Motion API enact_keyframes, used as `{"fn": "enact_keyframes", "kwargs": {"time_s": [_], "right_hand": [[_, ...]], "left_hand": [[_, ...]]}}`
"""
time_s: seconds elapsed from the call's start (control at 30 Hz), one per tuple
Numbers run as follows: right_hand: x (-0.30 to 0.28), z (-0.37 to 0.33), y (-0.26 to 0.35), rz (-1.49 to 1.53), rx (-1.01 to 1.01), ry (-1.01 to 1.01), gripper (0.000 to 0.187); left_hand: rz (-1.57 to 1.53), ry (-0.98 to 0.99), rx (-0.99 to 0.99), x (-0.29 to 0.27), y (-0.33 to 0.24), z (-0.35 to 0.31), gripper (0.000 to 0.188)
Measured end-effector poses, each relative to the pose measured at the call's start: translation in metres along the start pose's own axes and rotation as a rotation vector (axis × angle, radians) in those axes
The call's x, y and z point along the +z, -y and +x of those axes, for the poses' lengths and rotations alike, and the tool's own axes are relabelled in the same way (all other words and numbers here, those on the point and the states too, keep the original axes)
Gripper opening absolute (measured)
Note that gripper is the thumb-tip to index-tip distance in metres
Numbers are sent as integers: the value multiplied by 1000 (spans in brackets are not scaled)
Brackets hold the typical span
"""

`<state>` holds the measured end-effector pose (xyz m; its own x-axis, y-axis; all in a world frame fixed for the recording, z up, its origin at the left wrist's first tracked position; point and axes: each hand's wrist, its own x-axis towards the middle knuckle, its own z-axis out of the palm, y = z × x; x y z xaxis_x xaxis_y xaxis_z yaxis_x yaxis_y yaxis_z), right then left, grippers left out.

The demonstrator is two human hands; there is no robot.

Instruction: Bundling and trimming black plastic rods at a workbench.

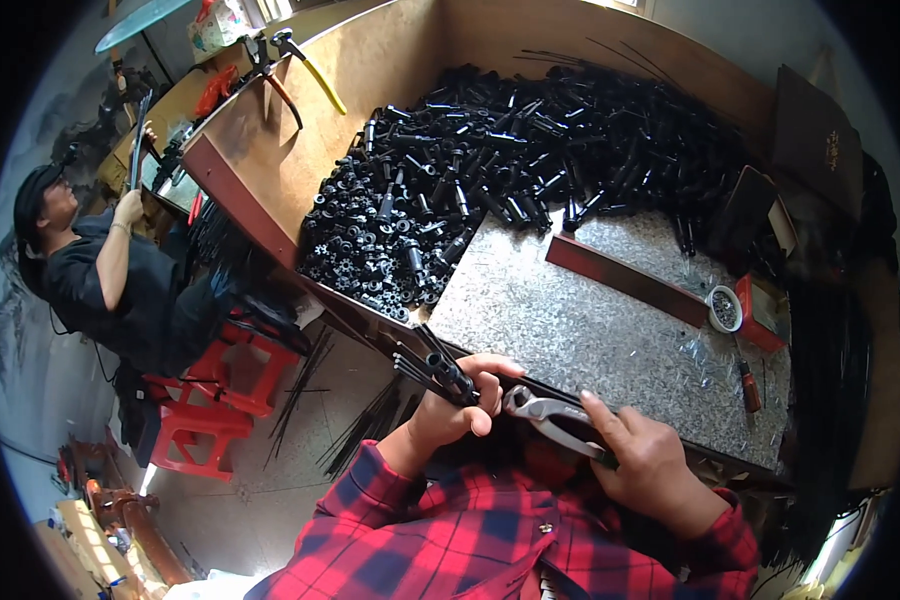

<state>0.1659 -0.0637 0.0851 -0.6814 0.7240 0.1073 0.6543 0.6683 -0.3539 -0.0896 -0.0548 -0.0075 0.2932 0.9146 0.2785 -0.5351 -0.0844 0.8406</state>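
My left hand point(448, 418) is closed round what looks like a black umbrella frame point(438, 372), a bundle of thin ribs about a ringed black hub, just off the table's front edge. In my right hand point(652, 458) is a pair of silver pliers point(552, 412), its head beside the fingers of my left hand. The right index finger lies along the tool's handle. Whether the jaws grip anything is too small to tell. Beyond both hands stretches the speckled grey tabletop point(530, 300).
A large heap of black tubular plastic parts point(530, 140) fills the table's back, inside wooden boards. A reddish bar point(625, 280), a white bowl of small metal bits point(723, 309) and a red-handled tool point(749, 388) lie right. Another person point(90, 260) sits left, near red stools point(205, 425).
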Motion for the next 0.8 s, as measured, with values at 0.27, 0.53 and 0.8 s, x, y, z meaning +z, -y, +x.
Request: {"fn": "enact_keyframes", "kwargs": {"time_s": [0.27,0.53,0.8], "right_hand": [[10,-2,2,-155,-70,-106,62],[3,0,-4,-302,-115,-176,66],[-8,-2,-5,-307,-109,-149,69]], "left_hand": [[150,19,-137,10,-3,5,68],[311,30,-133,15,-1,7,73],[444,-54,-115,31,-3,9,78]]}}
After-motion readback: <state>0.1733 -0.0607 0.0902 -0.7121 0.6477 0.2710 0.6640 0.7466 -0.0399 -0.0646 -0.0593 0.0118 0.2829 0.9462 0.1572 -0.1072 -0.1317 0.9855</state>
